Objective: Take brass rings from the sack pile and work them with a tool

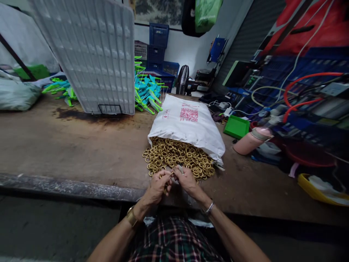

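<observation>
A heap of brass-coloured rings (177, 154) spills from the mouth of a white sack (174, 127) with a red printed code. At the heap's near edge my hands meet, fingertips together. My left hand (159, 185) is closed, with brass rings partly showing between its curled fingers. My right hand (188, 182) is pinched shut, and a small greyish piece shows by its thumb. What that piece is, I cannot make out.
A ribbed white plastic tray (109, 58) stands upright at the back left of the wooden table (81, 153). Green and blue plastic pieces (148, 91) are piled behind. To the right are a pink bottle (252, 141), a green tray (236, 126) and a yellow container (316, 191).
</observation>
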Motion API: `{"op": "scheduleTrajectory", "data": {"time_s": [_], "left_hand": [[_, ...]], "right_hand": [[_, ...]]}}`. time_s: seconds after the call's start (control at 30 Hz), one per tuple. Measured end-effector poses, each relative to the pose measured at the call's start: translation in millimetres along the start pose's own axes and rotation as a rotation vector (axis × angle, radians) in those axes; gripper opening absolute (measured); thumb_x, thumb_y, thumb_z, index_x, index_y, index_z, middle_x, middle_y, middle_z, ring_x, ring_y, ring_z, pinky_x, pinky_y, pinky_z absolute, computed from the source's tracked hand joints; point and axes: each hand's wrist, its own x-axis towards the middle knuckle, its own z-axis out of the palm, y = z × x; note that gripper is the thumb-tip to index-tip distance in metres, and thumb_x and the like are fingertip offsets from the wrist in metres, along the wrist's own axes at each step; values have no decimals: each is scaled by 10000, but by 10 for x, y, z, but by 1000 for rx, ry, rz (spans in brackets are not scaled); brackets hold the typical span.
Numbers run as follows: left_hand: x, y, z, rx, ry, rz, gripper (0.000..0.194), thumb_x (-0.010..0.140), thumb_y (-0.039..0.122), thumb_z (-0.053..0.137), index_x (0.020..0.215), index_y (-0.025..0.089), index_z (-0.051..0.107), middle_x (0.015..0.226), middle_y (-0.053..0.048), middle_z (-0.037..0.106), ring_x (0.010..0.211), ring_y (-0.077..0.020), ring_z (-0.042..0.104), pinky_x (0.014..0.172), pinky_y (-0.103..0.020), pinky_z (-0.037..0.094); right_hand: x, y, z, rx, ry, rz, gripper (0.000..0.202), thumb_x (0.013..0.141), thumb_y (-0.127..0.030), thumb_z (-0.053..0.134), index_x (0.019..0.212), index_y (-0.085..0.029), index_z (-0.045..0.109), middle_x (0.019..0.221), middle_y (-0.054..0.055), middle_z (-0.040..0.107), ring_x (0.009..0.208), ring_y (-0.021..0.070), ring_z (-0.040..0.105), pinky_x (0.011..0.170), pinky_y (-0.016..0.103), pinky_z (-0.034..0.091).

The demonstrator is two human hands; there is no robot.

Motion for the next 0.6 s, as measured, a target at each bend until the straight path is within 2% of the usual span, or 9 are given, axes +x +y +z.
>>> {"op": "scheduleTrajectory", "data": {"time_s": [0.17,0.33,0.47,0.6], "left_hand": [[10,-50,-1,-4,31,8,283,671,419,617,729,165,507,545,57,507,368,-46,428,321,-146,294],[-1,-70,16,128,86,50,301,681,457,588,683,173,488,492,71,469,346,-43,397,325,-148,304],[-28,-49,24,199,79,44,296,687,459,570,718,171,513,497,69,477,349,-49,402,330,-155,318],[-38,-41,23,150,68,26,246,682,404,578,718,167,523,521,62,495,365,-48,411,341,-156,319]], "right_hand": [[-45,-27,6,-31,-7,-26,354,825,-463,430,647,-171,525,581,-27,499,555,96,435,551,224,351],[-92,-53,15,-121,-34,-60,328,824,-445,436,674,-168,526,595,-32,484,581,99,429,571,226,346],[-83,1,26,-77,-48,-33,335,831,-440,412,662,-169,516,597,-23,513,579,104,447,575,230,355],[-56,43,10,-13,-21,32,332,823,-426,405,637,-172,509,578,-18,517,558,108,457,565,230,362]]}}
